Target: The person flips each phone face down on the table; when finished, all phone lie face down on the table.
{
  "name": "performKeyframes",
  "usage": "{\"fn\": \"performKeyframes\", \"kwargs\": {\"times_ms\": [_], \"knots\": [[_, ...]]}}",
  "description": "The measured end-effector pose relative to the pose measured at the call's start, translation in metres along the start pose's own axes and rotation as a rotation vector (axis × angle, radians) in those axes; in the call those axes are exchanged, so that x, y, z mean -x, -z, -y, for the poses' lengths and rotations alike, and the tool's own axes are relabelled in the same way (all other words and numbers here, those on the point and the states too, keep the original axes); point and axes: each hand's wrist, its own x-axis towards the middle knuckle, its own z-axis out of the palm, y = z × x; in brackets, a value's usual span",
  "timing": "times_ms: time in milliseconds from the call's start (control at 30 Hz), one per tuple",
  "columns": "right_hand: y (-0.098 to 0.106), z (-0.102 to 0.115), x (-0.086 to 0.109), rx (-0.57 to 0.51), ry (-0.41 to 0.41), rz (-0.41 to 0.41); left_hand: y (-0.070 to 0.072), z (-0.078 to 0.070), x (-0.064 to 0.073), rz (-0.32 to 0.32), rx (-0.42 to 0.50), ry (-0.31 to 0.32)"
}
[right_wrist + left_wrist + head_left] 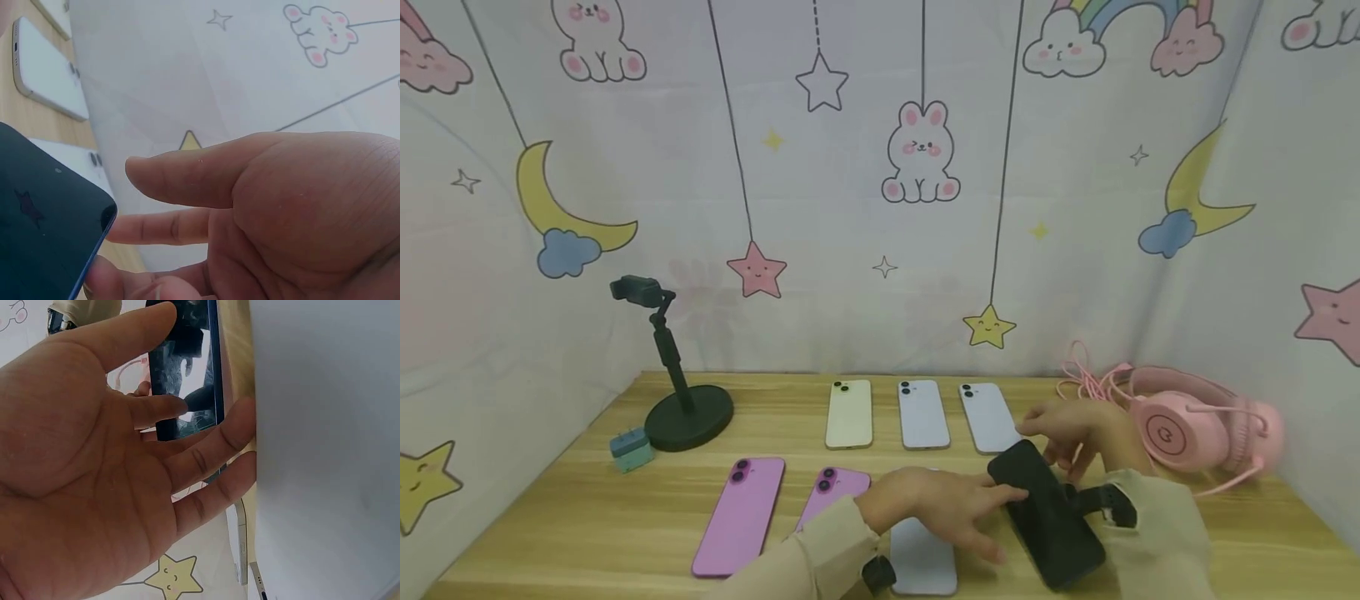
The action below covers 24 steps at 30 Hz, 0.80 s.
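Note:
A phone with a dark screen facing up (1048,521) sits at the front right, between my two hands. My left hand (951,504) is spread over the phone's left side, its index fingertip overlapping the screen edge in the head view. Beneath that hand lies a pale phone (922,562), back up and partly covered. My right hand (1078,429) is at the dark phone's upper right side. In the right wrist view its thumb stands away from the dark phone (50,219), while the other fingertips are right at its edge.
Three light phones, one yellowish (850,414) and two pale (923,414), lie in a back row. Two pink-purple phones (741,517) lie front left. Pink headphones (1187,429) with a cable sit right. A black stand (688,417) and a small blue-green block (632,450) are left.

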Motion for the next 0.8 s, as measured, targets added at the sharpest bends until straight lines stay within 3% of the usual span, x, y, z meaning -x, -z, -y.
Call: {"fn": "performKeyframes", "kwargs": {"times_ms": [367,800], "knots": [[-0.0018,0.0048,0.0004,-0.038,0.072,0.014,0.0001,0.0008,-0.0004,-0.033,-0.003,-0.015],[-0.0038,0.0071,-0.0022,-0.038,0.101,0.027,-0.0003,0.0015,0.0029,-0.082,0.111,-0.016]]}}
